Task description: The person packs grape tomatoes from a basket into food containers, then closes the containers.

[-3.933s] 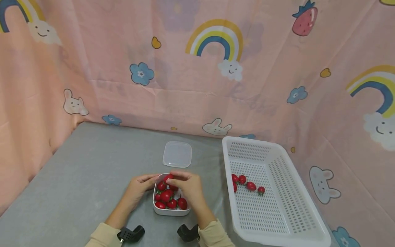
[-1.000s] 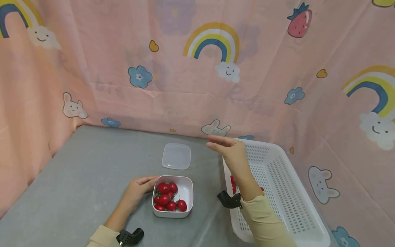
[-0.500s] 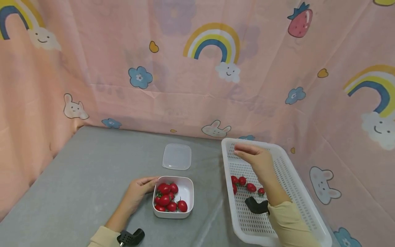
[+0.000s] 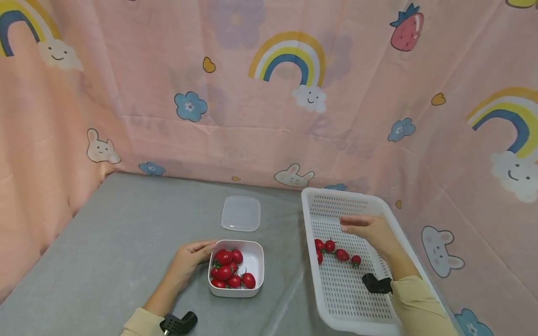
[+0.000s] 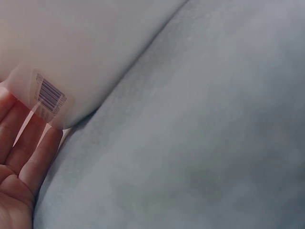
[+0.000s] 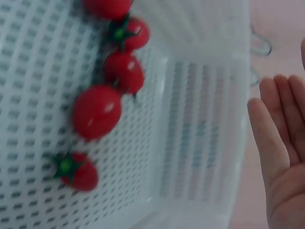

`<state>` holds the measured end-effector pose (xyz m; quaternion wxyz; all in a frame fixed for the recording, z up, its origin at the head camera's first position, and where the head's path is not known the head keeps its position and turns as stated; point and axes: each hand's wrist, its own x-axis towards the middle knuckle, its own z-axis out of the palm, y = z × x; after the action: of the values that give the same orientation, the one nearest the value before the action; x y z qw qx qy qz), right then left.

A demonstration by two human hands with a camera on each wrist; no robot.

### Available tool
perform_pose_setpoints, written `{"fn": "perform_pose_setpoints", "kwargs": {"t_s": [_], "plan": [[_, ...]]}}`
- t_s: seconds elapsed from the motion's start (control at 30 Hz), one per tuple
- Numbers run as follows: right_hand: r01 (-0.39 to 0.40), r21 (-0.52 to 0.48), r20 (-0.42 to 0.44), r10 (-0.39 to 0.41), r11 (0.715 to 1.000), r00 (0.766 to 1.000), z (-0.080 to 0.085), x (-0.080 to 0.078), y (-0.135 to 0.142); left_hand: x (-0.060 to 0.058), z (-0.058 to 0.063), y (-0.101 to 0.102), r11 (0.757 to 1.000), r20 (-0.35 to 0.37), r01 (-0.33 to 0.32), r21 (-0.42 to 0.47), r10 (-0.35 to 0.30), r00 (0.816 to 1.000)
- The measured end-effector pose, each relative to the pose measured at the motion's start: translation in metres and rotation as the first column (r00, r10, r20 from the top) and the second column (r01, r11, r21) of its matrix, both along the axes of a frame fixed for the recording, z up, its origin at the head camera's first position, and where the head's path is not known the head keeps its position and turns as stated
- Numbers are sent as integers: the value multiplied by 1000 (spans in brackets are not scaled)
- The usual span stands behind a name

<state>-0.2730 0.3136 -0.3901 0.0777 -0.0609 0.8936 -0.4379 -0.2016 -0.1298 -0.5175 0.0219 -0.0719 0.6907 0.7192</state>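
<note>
On a grey table [image 4: 117, 247], a person's left hand [image 4: 187, 262] rests straight fingers against a white box [image 4: 236, 293] of red tomatoes [image 4: 223, 272], its grip unclamped. The right hand [image 4: 373, 232], thumb and fingers apart, hovers over a white basket [image 4: 350, 303] holding 5 tomatoes [image 4: 342, 255]. Beyond the box lies a translucent lid [image 4: 241, 213]; behind, a pink curtain [image 4: 143, 65].

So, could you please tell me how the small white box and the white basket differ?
The white box is small and nearly square, while the white basket is much larger and oblong. The box has solid sides, whereas the basket is perforated with slots. More red tomatoes show in the box than in the basket, where much of the floor is bare. Both are open-topped, with rounded corners.
</note>
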Motion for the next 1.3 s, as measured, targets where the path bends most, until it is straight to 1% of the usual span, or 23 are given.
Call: {"fn": "perform_pose_setpoints", "kwargs": {"t_s": [0.07, 0.13, 0.27, 0.4, 0.57, 0.63, 0.73, 0.8, 0.87, 1.0, 1.07, 1.3], "plan": [[-37, 14, 52, 37, 999, 998, -7, -2, 11, 0, 0, 0, 1000, 3, -1, 0, 1, 1000], [-51, 24, 111, 48, 998, 993, -13, -3, 21, 0, 0, 0, 1000, 0, 0, -4, 0, 1000], [-70, 53, 192, 59, 996, 980, -22, -3, 35, 0, -1, 0, 1000, -1, 2, 1, -2, 1000], [-84, 62, 231, 68, 995, 971, -30, -2, 43, 0, -1, 0, 1000, -2, 1, 8, -1, 1000], [-56, 92, 281, 28, 994, 959, -39, -2, 50, 0, -1, 1, 1000, -4, -1, 4, 1, 1000], [-58, 104, 300, 24, 993, 953, -42, -2, 53, 0, -2, 1, 1000, -5, 2, -1, -2, 1000], [-48, 110, 326, 9, 993, 945, -46, -3, 57, 0, -2, 1, 1000, -13, 5, -15, -5, 1000], [-60, 124, 340, 15, 990, 940, -48, -4, 61, 0, -2, 0, 1000, -15, 4, -24, -5, 1000], [-53, 123, 359, 6, 991, 933, -50, -5, 63, 0, -2, 0, 1000, -14, 3, -28, -4, 1000], [-69, 110, 378, 23, 992, 925, -54, -7, 67, 0, -2, 0, 1000, -14, 0, -17, -1, 1000], [-60, 118, 377, 11, 991, 926, -56, -8, 67, 0, -2, 0, 1000, -14, -1, -14, 0, 1000], [-11, 208, 339, -62, 978, 939, -63, -9, 65, 0, -3, 0, 1000, -20, 9, -1, -9, 1000]]}}
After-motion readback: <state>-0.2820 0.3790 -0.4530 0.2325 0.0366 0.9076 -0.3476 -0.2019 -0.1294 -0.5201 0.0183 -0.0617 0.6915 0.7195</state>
